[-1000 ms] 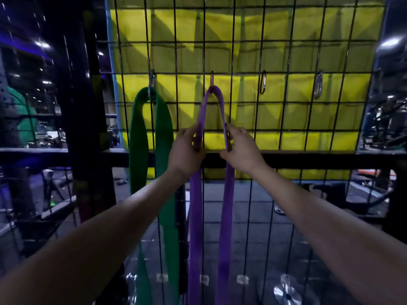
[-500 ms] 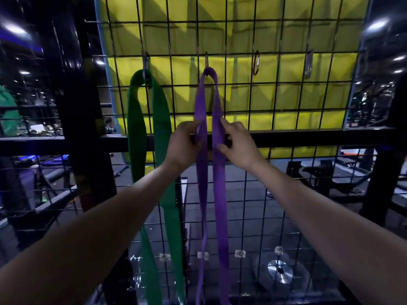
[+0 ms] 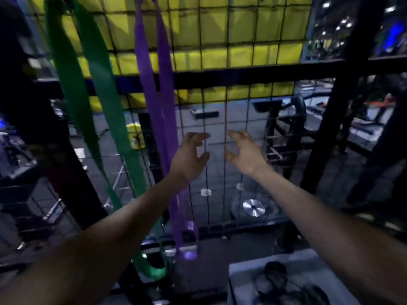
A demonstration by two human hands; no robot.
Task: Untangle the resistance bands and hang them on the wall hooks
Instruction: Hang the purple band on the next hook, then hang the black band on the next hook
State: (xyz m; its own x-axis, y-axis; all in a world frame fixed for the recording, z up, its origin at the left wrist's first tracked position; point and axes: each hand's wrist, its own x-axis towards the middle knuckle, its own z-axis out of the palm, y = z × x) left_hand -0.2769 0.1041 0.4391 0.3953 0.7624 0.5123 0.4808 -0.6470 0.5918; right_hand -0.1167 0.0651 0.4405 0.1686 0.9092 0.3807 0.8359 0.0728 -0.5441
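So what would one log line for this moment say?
green band: hanging | purple band: hanging | left hand: open, empty | right hand: open, empty

It's dim in here, most of the frame sunk in near-black and blue shadow; the yellow padding [image 3: 220, 29] behind the wire grid [image 3: 225, 119] is the brightest patch. Small ceiling lights [image 3: 343, 23] glint upper right (smeared into dots). Everything is soft with motion blur, both hands' fingers [image 3: 198, 137] included, and straight bars bow outward toward the edges.
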